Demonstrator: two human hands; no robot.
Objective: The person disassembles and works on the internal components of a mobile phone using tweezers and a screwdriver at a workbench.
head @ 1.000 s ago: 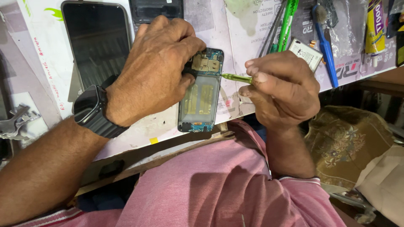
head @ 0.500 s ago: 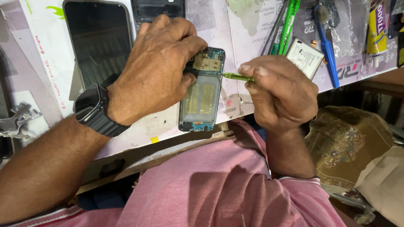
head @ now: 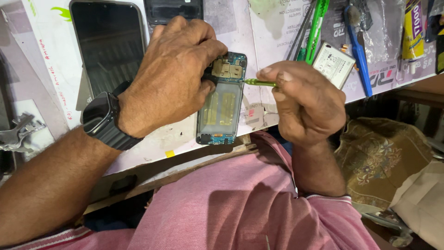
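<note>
Fingers, left: your left hand (head: 173, 76) curls its fingers (head: 210, 48) over the top of the phone (head: 222, 99), pinning it to the desk (head: 273, 28).
Fingers, right: your right hand (head: 307, 104) pinches the screwdriver (head: 259, 83) between thumb and forefinger, closed tight on its green shaft.
Phone: opened, back off, lying upright at the desk's near edge; gold shielding and a blue board show.
Tip: just beside the phone's upper right edge; you cannot tell if it touches.
Change: against half a second ago, your right hand sits slightly lower and the tip points at the same corner; your left hand has not shifted.
Wrist: a dark watch (head: 104, 120) on your left arm.
Nearby: a black screen (head: 111, 46) upper left, a white battery (head: 334, 64) and a blue tool (head: 358, 51) to the right.
</note>
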